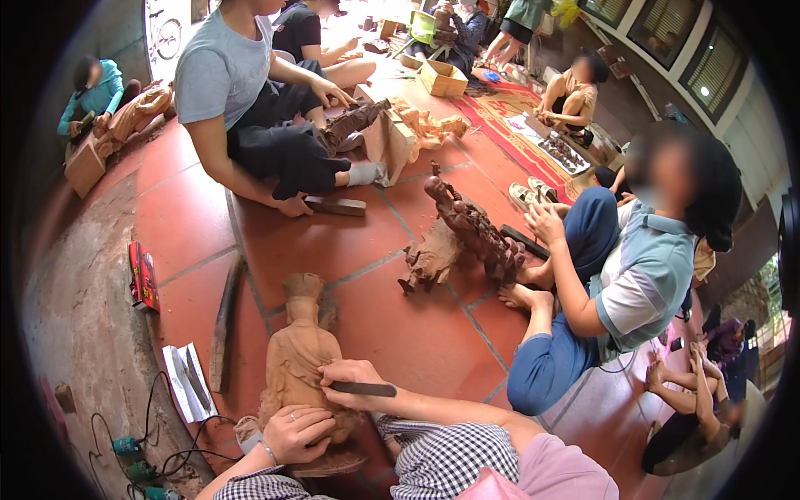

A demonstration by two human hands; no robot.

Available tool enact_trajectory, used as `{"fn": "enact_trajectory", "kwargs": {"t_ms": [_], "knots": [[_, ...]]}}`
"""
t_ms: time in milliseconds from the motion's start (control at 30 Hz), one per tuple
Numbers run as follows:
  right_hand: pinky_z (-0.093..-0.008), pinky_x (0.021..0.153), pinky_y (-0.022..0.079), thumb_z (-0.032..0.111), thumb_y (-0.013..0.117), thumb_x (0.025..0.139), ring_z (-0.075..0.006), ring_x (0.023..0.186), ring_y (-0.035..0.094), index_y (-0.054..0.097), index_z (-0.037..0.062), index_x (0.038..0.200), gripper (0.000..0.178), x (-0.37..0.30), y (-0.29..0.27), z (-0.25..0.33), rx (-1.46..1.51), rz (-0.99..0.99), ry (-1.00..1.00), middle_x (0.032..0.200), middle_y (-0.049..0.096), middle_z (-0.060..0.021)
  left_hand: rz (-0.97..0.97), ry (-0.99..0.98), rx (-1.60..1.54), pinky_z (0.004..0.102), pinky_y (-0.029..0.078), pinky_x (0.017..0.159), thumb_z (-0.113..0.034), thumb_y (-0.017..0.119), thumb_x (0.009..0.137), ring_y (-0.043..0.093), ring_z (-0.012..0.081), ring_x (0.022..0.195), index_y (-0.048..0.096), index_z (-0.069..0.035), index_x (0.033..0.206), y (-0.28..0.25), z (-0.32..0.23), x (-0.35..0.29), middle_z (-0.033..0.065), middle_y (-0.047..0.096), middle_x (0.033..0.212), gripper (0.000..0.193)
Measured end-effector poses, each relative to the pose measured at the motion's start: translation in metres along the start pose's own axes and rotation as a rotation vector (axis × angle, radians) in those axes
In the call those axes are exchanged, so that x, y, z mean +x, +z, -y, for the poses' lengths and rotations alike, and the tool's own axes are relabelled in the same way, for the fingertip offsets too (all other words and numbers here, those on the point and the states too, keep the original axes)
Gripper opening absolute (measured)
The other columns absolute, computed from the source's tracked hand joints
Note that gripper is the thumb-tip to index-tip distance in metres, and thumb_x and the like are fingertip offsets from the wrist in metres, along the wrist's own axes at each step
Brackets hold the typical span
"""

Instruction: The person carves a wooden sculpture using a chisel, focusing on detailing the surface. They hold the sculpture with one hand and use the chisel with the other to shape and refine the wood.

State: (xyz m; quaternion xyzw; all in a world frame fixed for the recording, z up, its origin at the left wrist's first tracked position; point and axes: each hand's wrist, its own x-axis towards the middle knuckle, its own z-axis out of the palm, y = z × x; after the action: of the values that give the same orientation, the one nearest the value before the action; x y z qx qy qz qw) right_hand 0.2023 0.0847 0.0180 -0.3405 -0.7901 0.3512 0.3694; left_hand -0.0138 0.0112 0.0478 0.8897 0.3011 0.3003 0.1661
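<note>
Carved statue [302, 354], pale wood, sits right in front of the worker, base nearest, head pointing away. Left hand [300, 433] clasped over its lower body. Right hand [350, 384] grips a dark flat tool [364, 388], fingertips against the statue's mid-front. Grip's just below the chest, well short of the head. Further out: white sheet [177, 387], long wooden bar [225, 329], red pack [145, 279] with printing, too small to make out. Beyond: dark carving [473, 221] by a seated co-worker [646, 275].

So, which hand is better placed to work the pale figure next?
Probably the right hand: it holds the dark tool at the pale figure, while the left hand rests lower on it.
</note>
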Motion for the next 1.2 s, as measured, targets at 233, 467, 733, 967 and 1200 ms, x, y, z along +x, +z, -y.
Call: {"fn": "enact_trajectory", "kwargs": {"t_ms": [233,467,733,967,1200], "knots": [[-0.0400,0.075,0.056,0.020,0.069,0.082,-0.0298,0.088,0.068,0.067,0.0055,0.085,0.015,0.000,0.001,0.001,-0.022,-0.033,-0.022,0.085,0.069,-0.0108,-0.008,-0.016,-0.015,0.0357,0.056,0.088,-0.012,0.076,0.066,0.071,0.0213,0.096,0.073,-0.010,0.097,-0.001,-0.001,0.005,0.0050,0.074,0.103,0.032],[-0.0389,0.075,0.056,0.020,0.070,0.083,-0.0295,0.090,0.068,0.068,0.0060,0.086,0.014,0.002,0.003,0.007,-0.020,-0.044,0.060,0.090,0.070,-0.0116,-0.021,-0.014,-0.017,0.0356,0.056,0.087,-0.013,0.075,0.067,0.071,0.0215,0.095,0.073,-0.009,0.097,-0.001,0.000,0.002,0.0056,0.074,0.103,0.030],[-0.0390,0.078,0.057,0.021,0.070,0.083,-0.0289,0.095,0.068,0.069,0.0072,0.089,0.015,-0.001,-0.001,0.005,-0.038,0.001,0.037,0.093,0.070,-0.0106,-0.011,-0.008,-0.003,0.0353,0.056,0.087,-0.014,0.076,0.069,0.071,0.0198,0.093,0.073,-0.011,0.099,0.000,0.002,0.004,0.0039,0.074,0.102,0.030],[-0.0375,0.079,0.057,0.015,0.072,0.079,-0.0298,0.097,0.069,0.069,0.0053,0.085,0.011,0.000,0.000,0.001,-0.013,0.029,0.012,0.091,0.071,-0.0115,-0.001,0.000,0.011,0.0369,0.056,0.086,-0.014,0.075,0.069,0.070,0.0208,0.091,0.073,-0.011,0.098,0.000,0.000,0.004,0.0030,0.074,0.100,0.029],[-0.0384,0.078,0.056,0.016,0.072,0.078,-0.0293,0.097,0.068,0.069,0.0053,0.084,0.013,-0.001,-0.001,0.002,-0.013,0.034,0.019,0.092,0.070,-0.0123,-0.004,0.006,0.004,0.0370,0.056,0.086,-0.014,0.075,0.068,0.071,0.0208,0.091,0.073,-0.011,0.098,0.002,0.002,0.004,0.0033,0.074,0.099,0.029]]}}
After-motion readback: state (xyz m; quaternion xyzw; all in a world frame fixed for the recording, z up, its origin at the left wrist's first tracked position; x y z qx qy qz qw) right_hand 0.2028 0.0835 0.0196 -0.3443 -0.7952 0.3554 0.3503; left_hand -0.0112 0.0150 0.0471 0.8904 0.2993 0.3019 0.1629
